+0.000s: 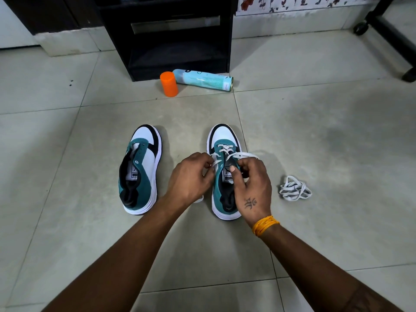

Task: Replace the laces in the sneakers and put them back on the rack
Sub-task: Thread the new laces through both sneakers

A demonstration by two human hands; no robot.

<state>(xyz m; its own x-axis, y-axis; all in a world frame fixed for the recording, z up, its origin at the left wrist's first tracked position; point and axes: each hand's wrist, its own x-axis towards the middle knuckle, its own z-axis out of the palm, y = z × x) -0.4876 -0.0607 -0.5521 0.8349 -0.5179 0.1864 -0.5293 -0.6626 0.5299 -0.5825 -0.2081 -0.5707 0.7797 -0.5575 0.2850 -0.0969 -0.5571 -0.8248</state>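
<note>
Two teal-white sneakers sit side by side on the tiled floor [67, 154], toes twd the black rack [180, 41] at the far wall. Left sneaker [140, 170] has bare eyelets, tongue flopped open. Right sneaker [222, 176] is part-laced w/ a white lace [227, 149] crossing its front eyelets. Left hand [191, 176] is curled at the shoe's inner side, fingertips pinching one lace end; right hand [252, 185] is over the tongue, fingers pinching the other end. Light-blue spray can [202, 79] lies on its side by the rack, orange cap [168, 84] upright just beside it. A loose bundled white lace [295, 188] lies right of the shoes.
</note>
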